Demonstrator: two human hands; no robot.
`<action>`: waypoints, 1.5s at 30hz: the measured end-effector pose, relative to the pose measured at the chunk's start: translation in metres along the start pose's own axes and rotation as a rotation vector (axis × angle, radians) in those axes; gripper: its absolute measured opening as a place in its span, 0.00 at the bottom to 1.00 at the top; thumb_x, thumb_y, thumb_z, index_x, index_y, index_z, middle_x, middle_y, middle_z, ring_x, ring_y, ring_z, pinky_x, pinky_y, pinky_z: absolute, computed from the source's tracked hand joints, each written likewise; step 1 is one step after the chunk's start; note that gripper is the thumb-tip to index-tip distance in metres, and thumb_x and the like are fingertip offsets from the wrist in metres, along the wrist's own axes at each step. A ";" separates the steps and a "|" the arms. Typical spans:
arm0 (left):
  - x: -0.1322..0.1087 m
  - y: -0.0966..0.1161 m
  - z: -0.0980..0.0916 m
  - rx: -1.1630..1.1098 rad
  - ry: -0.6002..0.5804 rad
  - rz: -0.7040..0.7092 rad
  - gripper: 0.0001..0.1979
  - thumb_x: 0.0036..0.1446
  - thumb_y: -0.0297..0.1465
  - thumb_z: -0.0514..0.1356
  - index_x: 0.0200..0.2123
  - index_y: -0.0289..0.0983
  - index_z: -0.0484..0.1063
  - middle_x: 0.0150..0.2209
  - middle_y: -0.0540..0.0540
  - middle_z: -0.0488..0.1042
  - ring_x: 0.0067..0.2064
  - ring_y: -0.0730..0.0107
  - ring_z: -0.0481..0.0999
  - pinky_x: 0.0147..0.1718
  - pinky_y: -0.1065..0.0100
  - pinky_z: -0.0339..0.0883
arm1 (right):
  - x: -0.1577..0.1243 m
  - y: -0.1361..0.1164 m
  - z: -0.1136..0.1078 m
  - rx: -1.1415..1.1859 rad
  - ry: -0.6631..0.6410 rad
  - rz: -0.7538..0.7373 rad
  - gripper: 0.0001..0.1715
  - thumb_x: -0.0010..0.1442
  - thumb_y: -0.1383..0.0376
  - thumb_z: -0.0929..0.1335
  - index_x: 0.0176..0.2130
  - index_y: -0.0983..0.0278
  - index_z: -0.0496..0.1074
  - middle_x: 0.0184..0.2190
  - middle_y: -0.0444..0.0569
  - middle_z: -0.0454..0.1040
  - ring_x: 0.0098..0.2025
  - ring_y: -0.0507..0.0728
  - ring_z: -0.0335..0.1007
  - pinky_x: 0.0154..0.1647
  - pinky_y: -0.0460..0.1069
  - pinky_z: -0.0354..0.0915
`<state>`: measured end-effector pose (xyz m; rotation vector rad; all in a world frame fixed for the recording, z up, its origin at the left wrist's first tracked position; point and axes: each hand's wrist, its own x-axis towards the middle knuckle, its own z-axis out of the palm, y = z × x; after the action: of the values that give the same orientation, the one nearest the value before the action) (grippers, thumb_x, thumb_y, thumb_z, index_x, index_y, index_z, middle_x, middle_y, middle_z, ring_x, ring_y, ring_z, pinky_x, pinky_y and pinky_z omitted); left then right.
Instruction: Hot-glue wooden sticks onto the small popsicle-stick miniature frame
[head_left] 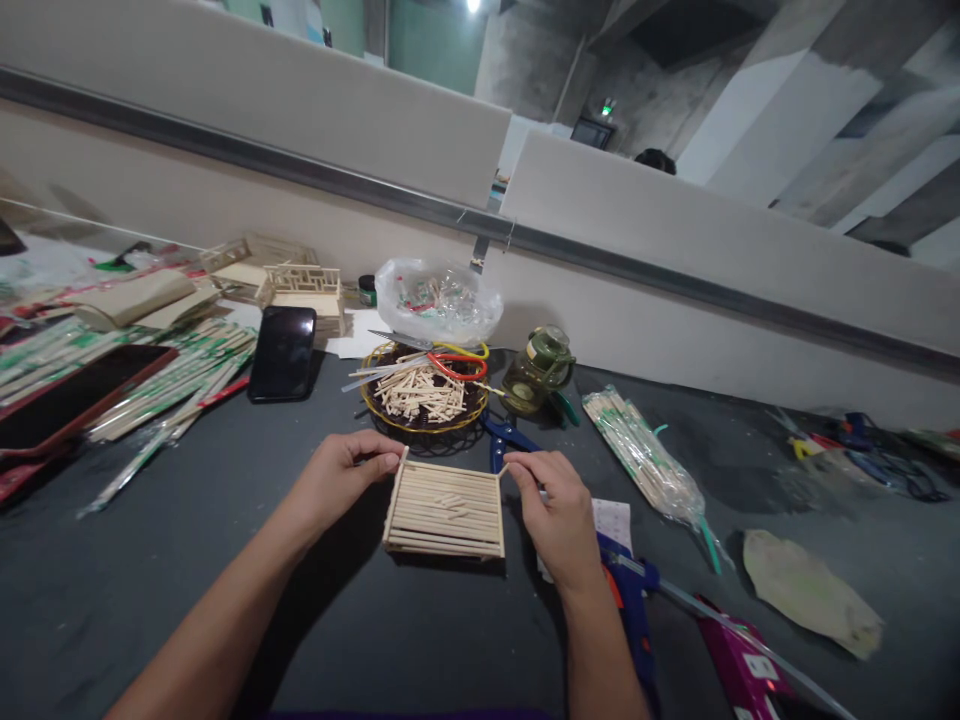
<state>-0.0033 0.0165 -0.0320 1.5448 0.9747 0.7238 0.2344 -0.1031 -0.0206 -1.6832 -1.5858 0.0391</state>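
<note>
A square panel of glued wooden sticks [445, 508] lies on the dark table in front of me. My left hand [341, 475] pinches its far left corner with fingers closed. At the far right corner my right hand [553, 510] grips the panel's edge, fingers curled. A few short stick pieces lie on top of the panel.
A wire basket [422, 415] of short sticks and red-handled scissors [459, 366] sits just behind the panel. A black phone [283, 352], bundled chopsticks [646, 458], a blue glue gun [634, 600], a green bottle [537, 372] and a plastic bag [438, 298] surround it.
</note>
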 end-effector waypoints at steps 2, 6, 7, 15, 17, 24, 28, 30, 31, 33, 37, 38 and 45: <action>0.000 0.000 0.001 -0.016 0.002 -0.016 0.12 0.47 0.38 0.65 0.32 0.37 0.81 0.33 0.43 0.80 0.36 0.62 0.77 0.37 0.64 0.70 | 0.000 0.001 -0.001 -0.002 0.010 -0.007 0.13 0.66 0.66 0.62 0.41 0.60 0.76 0.36 0.49 0.78 0.39 0.58 0.69 0.43 0.54 0.64; -0.001 0.002 0.000 -0.026 0.023 -0.049 0.13 0.45 0.39 0.66 0.32 0.37 0.81 0.32 0.44 0.80 0.35 0.63 0.77 0.37 0.65 0.70 | 0.000 0.001 -0.006 0.009 0.070 -0.025 0.14 0.64 0.69 0.62 0.42 0.61 0.75 0.35 0.49 0.77 0.38 0.58 0.69 0.42 0.54 0.65; -0.001 0.002 -0.001 -0.021 0.039 -0.055 0.13 0.45 0.39 0.66 0.32 0.37 0.81 0.31 0.44 0.80 0.34 0.64 0.76 0.36 0.65 0.70 | 0.000 0.001 -0.007 0.005 0.089 -0.036 0.14 0.63 0.70 0.62 0.41 0.61 0.75 0.34 0.49 0.76 0.38 0.58 0.68 0.41 0.54 0.65; -0.005 0.015 -0.007 0.047 0.175 -0.018 0.14 0.45 0.38 0.66 0.35 0.37 0.80 0.31 0.46 0.79 0.27 0.71 0.71 0.27 0.69 0.65 | -0.001 0.000 -0.009 -0.044 0.095 -0.099 0.17 0.57 0.75 0.62 0.36 0.61 0.77 0.32 0.48 0.73 0.37 0.58 0.66 0.39 0.53 0.64; -0.006 0.017 -0.006 0.044 0.193 0.010 0.14 0.45 0.38 0.66 0.35 0.37 0.80 0.32 0.46 0.79 0.28 0.70 0.71 0.28 0.70 0.65 | -0.001 -0.001 -0.009 -0.045 0.082 -0.096 0.17 0.57 0.75 0.62 0.36 0.61 0.77 0.31 0.48 0.73 0.36 0.58 0.66 0.39 0.53 0.64; -0.007 0.018 -0.005 0.051 0.221 0.091 0.12 0.47 0.36 0.66 0.35 0.37 0.80 0.32 0.47 0.77 0.29 0.71 0.71 0.28 0.72 0.64 | -0.001 -0.003 -0.009 -0.030 0.062 -0.096 0.18 0.58 0.75 0.61 0.36 0.61 0.78 0.31 0.48 0.73 0.36 0.58 0.65 0.38 0.53 0.64; -0.007 0.017 -0.004 0.043 0.216 0.088 0.11 0.48 0.37 0.65 0.34 0.37 0.80 0.33 0.46 0.77 0.29 0.72 0.70 0.28 0.72 0.65 | -0.001 -0.001 -0.008 -0.025 0.067 -0.100 0.17 0.58 0.75 0.61 0.36 0.62 0.78 0.31 0.48 0.73 0.36 0.57 0.65 0.38 0.53 0.63; -0.007 0.016 -0.003 0.041 0.212 0.096 0.11 0.49 0.37 0.65 0.34 0.38 0.80 0.33 0.47 0.77 0.30 0.71 0.71 0.29 0.71 0.66 | -0.001 -0.001 -0.007 -0.021 0.073 -0.106 0.17 0.58 0.75 0.62 0.36 0.62 0.78 0.31 0.49 0.73 0.36 0.58 0.65 0.38 0.53 0.63; -0.007 0.016 -0.002 0.042 0.211 0.100 0.11 0.49 0.38 0.65 0.34 0.38 0.80 0.32 0.47 0.77 0.30 0.71 0.71 0.29 0.71 0.66 | -0.001 -0.001 -0.007 -0.019 0.076 -0.108 0.17 0.58 0.75 0.62 0.36 0.62 0.78 0.31 0.49 0.73 0.36 0.58 0.65 0.38 0.53 0.63; -0.007 0.017 -0.001 0.044 0.210 0.103 0.11 0.49 0.38 0.65 0.34 0.39 0.80 0.32 0.47 0.77 0.30 0.70 0.71 0.28 0.72 0.66 | -0.001 -0.001 -0.007 -0.018 0.081 -0.109 0.17 0.58 0.75 0.62 0.36 0.63 0.78 0.31 0.49 0.73 0.36 0.58 0.65 0.38 0.53 0.63; -0.007 0.018 0.003 0.025 0.217 0.106 0.12 0.49 0.39 0.65 0.34 0.39 0.80 0.32 0.47 0.77 0.31 0.69 0.71 0.28 0.71 0.67 | -0.001 -0.002 -0.007 -0.017 0.086 -0.110 0.17 0.58 0.75 0.62 0.36 0.63 0.78 0.31 0.49 0.73 0.36 0.58 0.65 0.38 0.53 0.63; -0.007 0.018 0.005 0.012 0.222 0.101 0.12 0.49 0.40 0.65 0.34 0.38 0.80 0.32 0.47 0.77 0.32 0.68 0.71 0.28 0.71 0.68 | -0.001 -0.002 -0.007 -0.018 0.085 -0.110 0.17 0.58 0.75 0.62 0.36 0.63 0.78 0.31 0.49 0.73 0.36 0.58 0.65 0.38 0.53 0.63; -0.007 0.017 0.011 -0.069 0.232 0.021 0.16 0.47 0.42 0.67 0.35 0.36 0.79 0.35 0.44 0.77 0.34 0.66 0.72 0.27 0.71 0.69 | -0.001 -0.002 -0.007 -0.019 0.089 -0.109 0.17 0.58 0.75 0.62 0.36 0.62 0.78 0.31 0.48 0.73 0.36 0.58 0.65 0.37 0.53 0.63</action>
<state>0.0067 0.0044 -0.0169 1.4345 1.0933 0.9578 0.2364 -0.1079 -0.0151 -1.5885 -1.6127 -0.1052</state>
